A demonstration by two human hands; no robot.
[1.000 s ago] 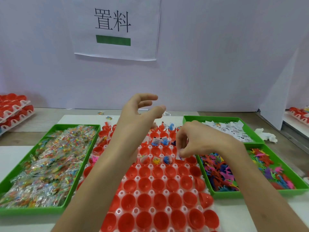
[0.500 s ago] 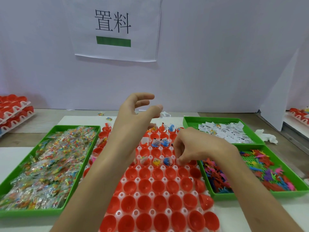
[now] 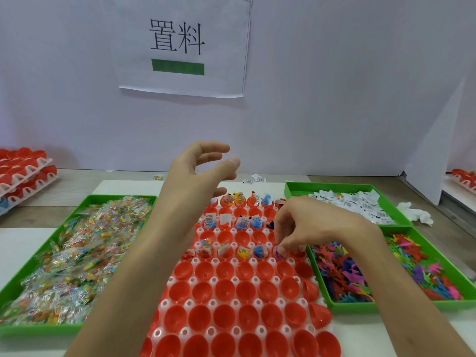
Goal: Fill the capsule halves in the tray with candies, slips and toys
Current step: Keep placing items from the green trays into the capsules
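Observation:
A white tray (image 3: 253, 302) of red capsule halves (image 3: 224, 289) lies in front of me. Several halves in the far rows hold slips, candies and small toys; the near rows are bare. My right hand (image 3: 306, 225) reaches down over the tray's right side, fingertips pinched on a small purple toy (image 3: 277, 252) at a capsule half in the filled row. My left hand (image 3: 198, 173) hovers above the tray's far left part, fingers spread and curled, holding nothing that I can see.
A green bin of wrapped candies (image 3: 74, 256) sits left of the tray. At the right are a green bin of white slips (image 3: 353, 202) and a green bin of coloured toys (image 3: 386, 274). Stacked trays of red capsules (image 3: 23, 171) stand far left. White wall with a paper sign behind.
My right hand has moved down and slightly nearer, lowering its fingertips to a capsule half in the filled row. My left hand stays hovering with little change.

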